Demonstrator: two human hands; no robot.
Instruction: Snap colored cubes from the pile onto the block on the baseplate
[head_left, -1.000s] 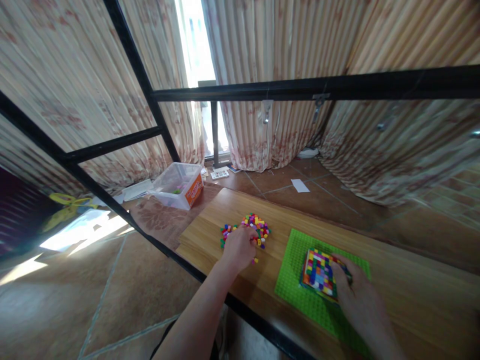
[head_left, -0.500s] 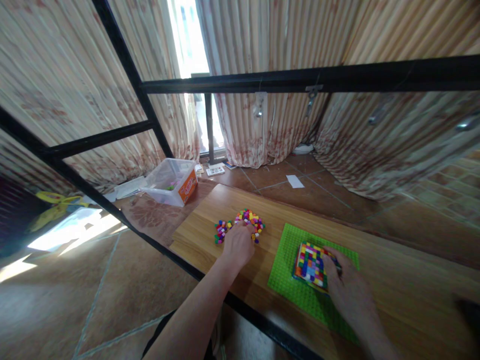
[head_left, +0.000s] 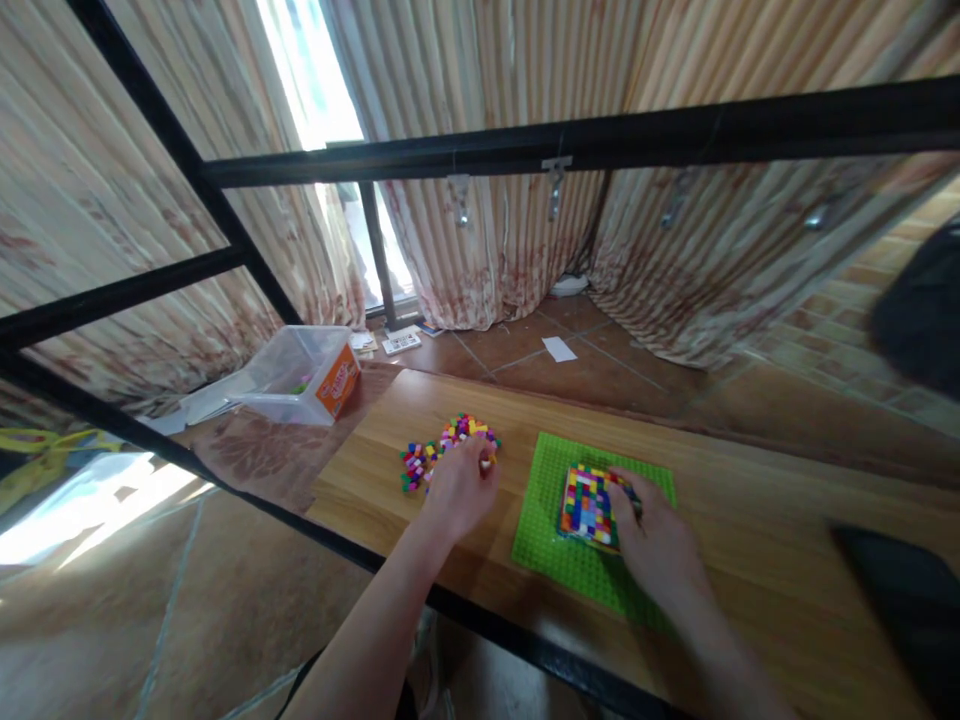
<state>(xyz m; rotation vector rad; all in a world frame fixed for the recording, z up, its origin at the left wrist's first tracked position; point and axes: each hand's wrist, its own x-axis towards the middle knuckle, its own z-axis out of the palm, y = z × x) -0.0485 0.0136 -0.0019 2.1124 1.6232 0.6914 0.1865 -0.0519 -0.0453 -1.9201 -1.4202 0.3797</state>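
Observation:
Small loose toy bricks (head_left: 420,462) in many colours lie in a heap on the wooden tabletop. My left hand (head_left: 463,485) is at the near right side of the heap, thumb and fingers pinched together; what is between them is too small to name. Right of it lies a green studded baseplate (head_left: 534,540). On the plate sits a rectangular block of coloured bricks (head_left: 589,505), its top a patchwork of small pieces. My right hand (head_left: 664,545) grips this block at its right edge, the fingers along the far side and the thumb on top.
A clear plastic box (head_left: 289,385) with an orange label stands on the floor beyond the table's left end. A dark flat object (head_left: 900,600) lies at the right of the tabletop. Black metal bars (head_left: 480,155) run across, with curtains (head_left: 480,260) behind.
The view has turned to the right. My left hand has drawn back slightly from the heap with its fingers pinched. My right hand still holds the block on the plate.

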